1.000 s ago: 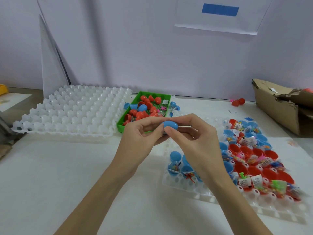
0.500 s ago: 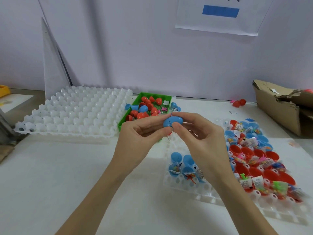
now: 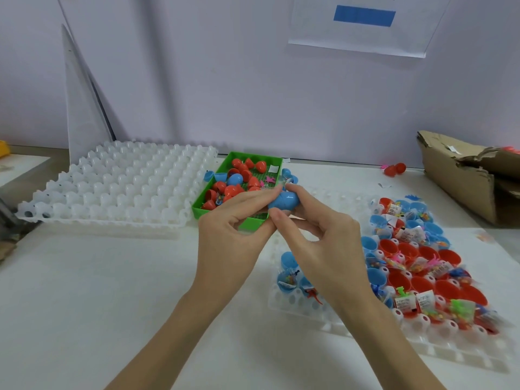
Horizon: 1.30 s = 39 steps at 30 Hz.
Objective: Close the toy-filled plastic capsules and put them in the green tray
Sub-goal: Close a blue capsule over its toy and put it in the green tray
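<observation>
Tray (image 3: 203, 211) sits between the empty grid (image 3: 112, 187) on its left and the capsule grid (image 3: 422, 342) on its right; box (image 3: 461, 181) far right.

The person's left hand (image 3: 233, 229) and right hand (image 3: 323, 243) are bare, with short plain nails; both forearms show uncovered, without sleeves, rings or watch.

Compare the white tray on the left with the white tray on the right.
The left tray shows only bare white cups; the right tray holds open red and blue capsule halves with toys. The left tray lies beyond the hands, the right tray nearer the camera. Both are white, with rows of cups.
</observation>
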{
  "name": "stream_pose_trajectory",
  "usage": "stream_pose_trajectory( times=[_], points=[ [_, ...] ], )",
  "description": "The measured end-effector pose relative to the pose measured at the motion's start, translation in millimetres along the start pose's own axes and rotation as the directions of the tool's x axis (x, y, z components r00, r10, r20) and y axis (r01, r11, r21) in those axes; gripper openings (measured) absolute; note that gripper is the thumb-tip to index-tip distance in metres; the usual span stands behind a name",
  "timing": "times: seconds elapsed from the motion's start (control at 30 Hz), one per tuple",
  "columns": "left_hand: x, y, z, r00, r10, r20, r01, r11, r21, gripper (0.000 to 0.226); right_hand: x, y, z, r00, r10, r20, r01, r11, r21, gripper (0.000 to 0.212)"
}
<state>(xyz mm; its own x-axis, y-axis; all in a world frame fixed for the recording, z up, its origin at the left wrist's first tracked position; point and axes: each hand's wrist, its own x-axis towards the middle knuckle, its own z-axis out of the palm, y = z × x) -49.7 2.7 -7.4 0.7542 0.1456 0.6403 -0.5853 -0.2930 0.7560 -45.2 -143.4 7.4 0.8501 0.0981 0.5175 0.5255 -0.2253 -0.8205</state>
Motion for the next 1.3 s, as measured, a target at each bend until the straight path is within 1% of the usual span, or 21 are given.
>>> stream_pose_trajectory(
  times=[0.03, 0.13, 0.2, 0.23, 0.3, 0.37, 0.43, 0.53, 0.6, 0.77, 0.83, 1.0, 1.07, 1.13, 1.23, 1.3],
  points=[
    [0, 1, 1, 1.000, 0.014, -0.001, -0.014, 0.999, 0.031, 0.041, 0, 0, 0, 1.000, -0.001, -0.008, 0.001, 1.000, 0.006, 0.043],
    [0, 2, 2, 0.991, 0.133, 0.006, -0.132, 0.973, 0.187, 0.041, -1, 0, -1, 0.999, 0.034, -0.024, -0.033, 0.997, 0.075, 0.032],
    [0, 0, 2, 0.983, 0.183, 0.017, -0.181, 0.952, 0.245, 0.040, 0, 1, 0, 0.998, 0.064, -0.018, -0.061, 0.991, 0.117, 0.030],
    [0, 0, 3, 0.982, 0.187, 0.016, -0.185, 0.949, 0.256, 0.042, 0, 1, 0, 0.997, 0.075, -0.013, -0.073, 0.990, 0.122, 0.028],
    [-3, 1, 3, 0.990, 0.142, 0.003, -0.138, 0.961, 0.238, 0.048, 0, 3, 1, 0.995, 0.098, -0.012, -0.096, 0.989, 0.109, 0.025],
    [-5, 2, 4, 0.994, 0.109, -0.012, -0.104, 0.970, 0.222, 0.052, 0, 3, 2, 0.995, 0.092, -0.033, -0.090, 0.994, 0.059, 0.025],
    [-7, 1, 6, 0.991, 0.131, -0.024, -0.121, 0.962, 0.243, 0.046, -2, 4, 4, 0.996, 0.075, -0.051, -0.075, 0.997, 0.003, 0.026],
    [-10, 0, 10, 0.985, 0.169, -0.032, -0.153, 0.944, 0.291, 0.039, -3, 4, 5, 0.995, 0.081, -0.053, -0.080, 0.996, 0.026, 0.020],
    [-11, -1, 13, 0.984, 0.176, -0.010, -0.165, 0.936, 0.310, 0.036, -4, 4, 4, 0.995, 0.085, -0.044, -0.084, 0.996, 0.024, 0.021],
    [-10, -5, 12, 0.980, 0.196, 0.009, -0.189, 0.932, 0.308, 0.037, -5, 5, 3, 0.994, 0.099, -0.038, -0.099, 0.995, -0.002, 0.015],
    [-9, -4, 11, 0.981, 0.192, -0.001, -0.183, 0.938, 0.295, 0.039, -5, 3, 6, 0.994, 0.100, -0.040, -0.101, 0.995, -0.017, 0.017],
    [-10, -2, 11, 0.983, 0.180, -0.029, -0.165, 0.947, 0.274, 0.043, -2, -1, 6, 0.989, 0.129, -0.066, -0.124, 0.989, 0.078, 0.022],
    [-12, 0, 13, 0.988, 0.147, -0.042, -0.133, 0.963, 0.235, 0.045, -1, -2, 5, 0.986, 0.155, -0.055, -0.146, 0.979, 0.144, 0.022],
    [-12, 1, 13, 0.989, 0.144, -0.041, -0.131, 0.965, 0.229, 0.043, -1, -2, 5, 0.984, 0.174, -0.043, -0.163, 0.968, 0.190, 0.022],
    [-11, 0, 12, 0.981, 0.187, -0.053, -0.167, 0.950, 0.265, 0.038, -1, -2, 6, 0.984, 0.173, -0.031, -0.164, 0.968, 0.187, 0.020],
    [-11, -1, 13, 0.973, 0.219, -0.072, -0.191, 0.940, 0.284, 0.034, -2, -2, 6, 0.989, 0.144, -0.020, -0.141, 0.982, 0.122, 0.014]
  ],
)
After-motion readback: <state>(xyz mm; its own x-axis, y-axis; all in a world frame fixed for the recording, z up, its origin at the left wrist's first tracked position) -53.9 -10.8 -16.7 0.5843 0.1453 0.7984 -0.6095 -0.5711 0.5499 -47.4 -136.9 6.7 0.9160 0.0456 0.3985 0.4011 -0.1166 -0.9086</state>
